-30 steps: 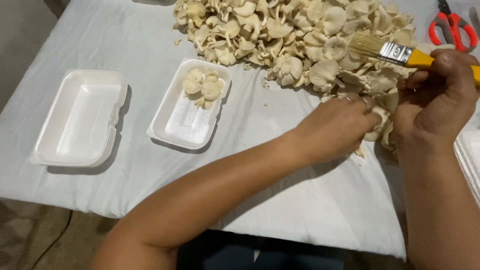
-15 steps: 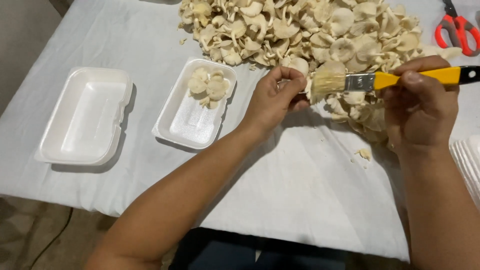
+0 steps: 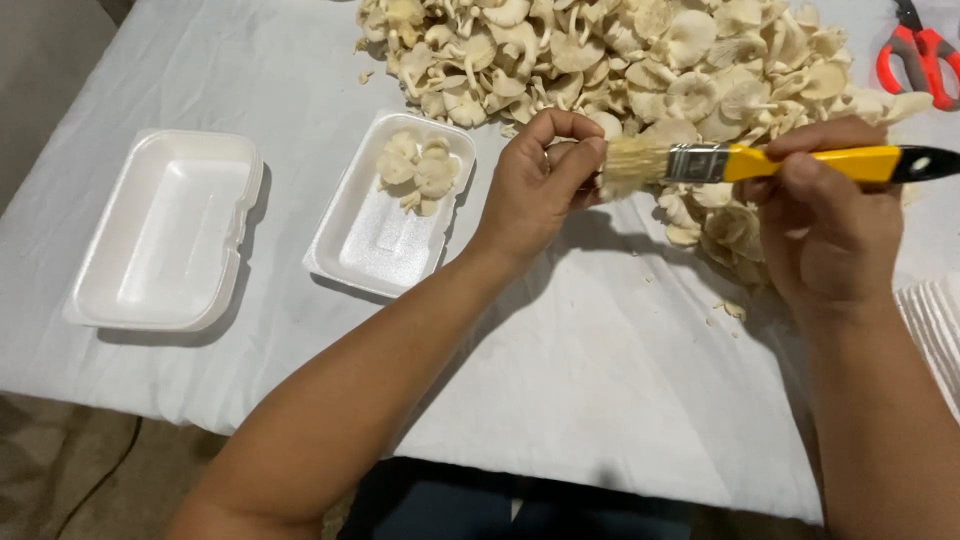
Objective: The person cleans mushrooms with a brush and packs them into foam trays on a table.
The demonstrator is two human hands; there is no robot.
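Observation:
My left hand (image 3: 540, 185) is curled around a pale mushroom (image 3: 560, 152) and holds it above the white cloth, just right of a white foam tray (image 3: 370, 245). That tray carries a few mushrooms at its far end. My right hand (image 3: 825, 215) grips the yellow handle of a paintbrush (image 3: 760, 162). The brush's pale bristles point left and touch the mushroom in my left hand. A large heap of pale mushrooms (image 3: 640, 60) lies beyond both hands.
A second white foam tray (image 3: 165, 240) sits to the left with nothing in it. Red-handled scissors (image 3: 915, 55) lie at the far right. A stack of white trays (image 3: 935, 320) shows at the right edge. The table's front edge runs below my forearms.
My left hand has lifted a mushroom out of the heap and carried it left toward the tray. My right hand has swung the brush down until its bristles meet the mushroom.

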